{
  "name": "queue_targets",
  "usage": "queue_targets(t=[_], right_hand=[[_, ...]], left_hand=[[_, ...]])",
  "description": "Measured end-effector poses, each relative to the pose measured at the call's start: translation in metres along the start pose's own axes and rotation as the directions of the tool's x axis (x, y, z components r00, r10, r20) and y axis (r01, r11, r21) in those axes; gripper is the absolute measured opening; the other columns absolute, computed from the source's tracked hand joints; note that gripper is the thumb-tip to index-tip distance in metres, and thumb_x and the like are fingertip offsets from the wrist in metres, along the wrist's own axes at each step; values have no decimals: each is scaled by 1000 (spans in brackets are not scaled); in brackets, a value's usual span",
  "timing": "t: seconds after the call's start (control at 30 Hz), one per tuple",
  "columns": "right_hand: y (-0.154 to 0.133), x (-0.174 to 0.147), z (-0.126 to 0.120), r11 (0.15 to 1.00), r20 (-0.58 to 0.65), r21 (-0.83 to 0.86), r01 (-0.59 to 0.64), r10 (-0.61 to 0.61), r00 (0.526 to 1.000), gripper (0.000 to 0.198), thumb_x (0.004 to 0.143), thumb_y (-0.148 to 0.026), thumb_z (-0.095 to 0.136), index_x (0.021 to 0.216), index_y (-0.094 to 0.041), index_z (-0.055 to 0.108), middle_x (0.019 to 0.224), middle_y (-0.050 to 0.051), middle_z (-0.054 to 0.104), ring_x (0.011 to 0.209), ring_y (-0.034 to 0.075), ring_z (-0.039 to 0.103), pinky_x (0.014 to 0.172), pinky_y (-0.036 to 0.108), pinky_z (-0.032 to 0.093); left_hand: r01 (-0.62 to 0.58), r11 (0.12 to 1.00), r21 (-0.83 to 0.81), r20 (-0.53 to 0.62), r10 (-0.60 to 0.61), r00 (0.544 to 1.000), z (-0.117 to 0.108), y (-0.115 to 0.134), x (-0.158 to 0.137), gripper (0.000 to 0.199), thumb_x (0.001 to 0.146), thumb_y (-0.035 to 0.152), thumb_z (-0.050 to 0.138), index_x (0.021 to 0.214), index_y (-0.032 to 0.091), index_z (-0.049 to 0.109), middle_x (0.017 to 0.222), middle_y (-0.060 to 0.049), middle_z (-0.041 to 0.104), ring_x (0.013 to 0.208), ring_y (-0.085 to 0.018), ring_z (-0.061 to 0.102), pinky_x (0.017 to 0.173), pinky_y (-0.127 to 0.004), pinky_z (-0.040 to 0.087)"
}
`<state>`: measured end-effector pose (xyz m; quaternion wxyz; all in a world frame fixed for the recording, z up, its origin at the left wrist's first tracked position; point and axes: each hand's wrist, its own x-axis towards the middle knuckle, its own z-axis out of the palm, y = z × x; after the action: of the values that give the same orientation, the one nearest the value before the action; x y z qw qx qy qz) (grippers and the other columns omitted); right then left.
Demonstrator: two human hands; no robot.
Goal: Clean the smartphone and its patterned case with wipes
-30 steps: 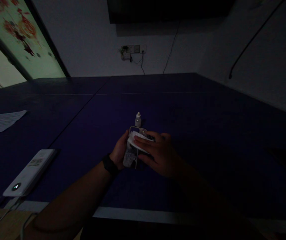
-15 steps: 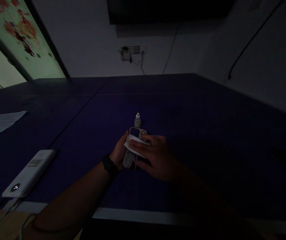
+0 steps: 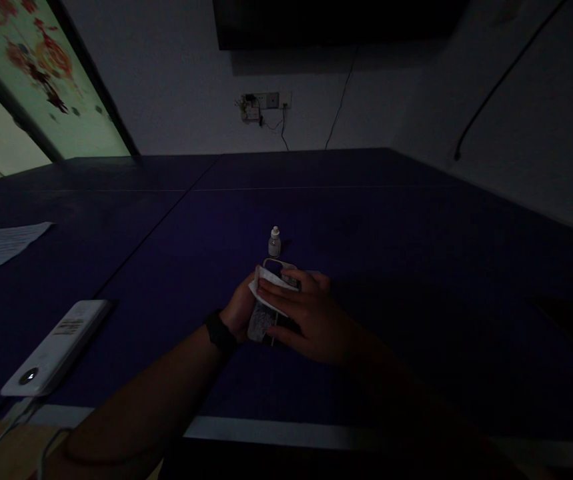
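My left hand (image 3: 240, 309) is closed around the left edge of a grey, speckled phone case (image 3: 261, 323). A large cutout near the case's top shows the table colour through it. With my right hand (image 3: 313, 319) I press a folded white wipe (image 3: 266, 275) flat against the case, fingers laid over the wipe and thumb near the lower part. The right hand covers much of the case's right side. Just beyond the case, a small dropper bottle (image 3: 275, 244) with a white cap stands upright on the purple table (image 3: 206, 247).
At the left lies a white power bank (image 3: 61, 347) with cables (image 3: 9, 430) at its near end. Printed papers (image 3: 6, 245) rest farther left. A dark object, hard to make out, lies at the right. Sockets (image 3: 262, 101) and a dark screen (image 3: 341, 23) are on the wall.
The phone case has shifted slightly down in view. The wipe stays under my right fingers, its left corner now turned up more. The bottle stays in place.
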<state>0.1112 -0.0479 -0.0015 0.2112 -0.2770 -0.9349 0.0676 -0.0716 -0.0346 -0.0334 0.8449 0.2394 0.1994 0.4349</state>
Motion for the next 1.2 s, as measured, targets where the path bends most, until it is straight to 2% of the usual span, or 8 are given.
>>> queue_targets(t=[0.1, 0.2, 0.27, 0.5, 0.67, 0.87, 1.03, 1.2], right_hand=[[0, 0, 0, 997, 29, 20, 72, -72, 997, 59, 102, -46, 59, 156, -27, 47, 160, 3, 51, 147, 37, 34, 110, 58, 31], [0, 0, 1, 998, -24, -29, -52, 51, 998, 56, 104, -44, 54, 157, -28, 44, 162, 4, 47, 145, 38, 37, 107, 60, 31], [1, 0, 1, 996, -31, -36, -78, 77, 997, 57, 104, -45, 54, 158, -28, 44, 163, 3, 46, 144, 38, 37, 106, 60, 31], [-2, -4, -3, 994, 54, 29, 106, -107, 993, 62, 100, -49, 60, 156, -26, 48, 159, 5, 52, 144, 37, 38, 105, 57, 32], [-4, -6, -4, 976, 85, 106, 192, -201, 976, 52, 98, -50, 63, 146, -30, 60, 144, 2, 67, 142, 35, 42, 106, 55, 32], [-2, -2, 1, 1000, 40, -13, 26, -26, 999, 58, 105, -44, 54, 159, -26, 42, 164, 3, 44, 142, 36, 38, 102, 55, 32], [-2, -4, 0, 984, 78, 67, 165, -170, 982, 53, 103, -55, 54, 150, -29, 55, 151, -1, 60, 143, 35, 39, 105, 54, 29], [-4, -3, -1, 1000, 24, 21, 16, -17, 1000, 49, 107, -46, 50, 154, -31, 50, 157, 1, 53, 140, 34, 43, 100, 53, 29]], left_hand=[[51, 999, 12, 24, -51, 998, -4, 1, 1, 59, 100, 59, 50, 121, 8, 70, 108, -18, 77, 97, -25, 75, 91, -34, 53], [-12, 1000, 21, -18, 12, 1000, -4, 1, 2, 53, 101, 55, 51, 122, 10, 70, 105, -14, 78, 93, -23, 74, 91, -32, 52], [-25, 999, 31, -34, 27, 999, -2, 1, 2, 53, 102, 55, 49, 124, 11, 70, 108, -14, 78, 96, -24, 74, 93, -33, 52], [-14, 999, -43, -6, 14, 1000, -1, 6, -1, 59, 101, 60, 47, 116, 9, 72, 95, -14, 79, 86, -22, 74, 86, -31, 53], [-25, 996, -87, -37, 22, 999, -5, 11, 3, 62, 101, 61, 43, 112, 7, 73, 92, -14, 78, 82, -22, 74, 84, -31, 53], [-46, 998, -42, -57, 44, 997, 2, 7, -1, 66, 103, 63, 37, 114, 8, 73, 92, -14, 78, 83, -23, 74, 82, -31, 54], [-58, 996, -64, -59, 55, 997, 5, 9, -2, 62, 104, 58, 39, 111, 9, 74, 90, -13, 78, 78, -20, 73, 86, -30, 53], [-76, 996, -54, -57, 73, 996, 4, 8, -1, 67, 104, 62, 36, 109, 7, 75, 92, -15, 79, 83, -22, 75, 81, -29, 54]])
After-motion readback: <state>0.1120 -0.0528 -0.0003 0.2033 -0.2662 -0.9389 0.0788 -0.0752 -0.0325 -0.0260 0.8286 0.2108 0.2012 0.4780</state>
